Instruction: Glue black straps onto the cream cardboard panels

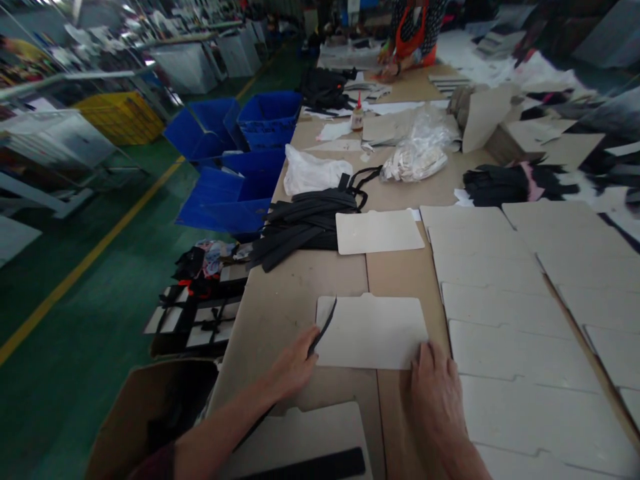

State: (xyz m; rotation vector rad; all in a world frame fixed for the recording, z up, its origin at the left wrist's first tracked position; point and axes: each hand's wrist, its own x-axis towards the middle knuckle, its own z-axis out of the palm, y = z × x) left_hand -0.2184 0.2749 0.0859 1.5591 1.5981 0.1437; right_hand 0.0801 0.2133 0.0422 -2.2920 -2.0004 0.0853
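Observation:
A pale cardboard panel (373,330) with a small tab on its far edge lies flat on the table before me. My left hand (297,360) is closed on a thin black strip (327,325), whose far end crosses the panel's left edge. At the panel's near right corner rests my right hand (436,383), fingers bent against the edge; the fingertips are partly hidden. Nearer to me lies another pale panel (320,430) with a wide black band (320,467) along it. A further panel (379,232) lies beyond, by a pile of black strips (305,220).
Overlapping rows of pale panels (505,307) cover the table's right side. Farther off are a clear plastic bag (417,153), a red-tipped bottle (357,115) and a person in an orange apron (413,37). Blue bins (225,193) and an open carton (145,413) stand left of the table.

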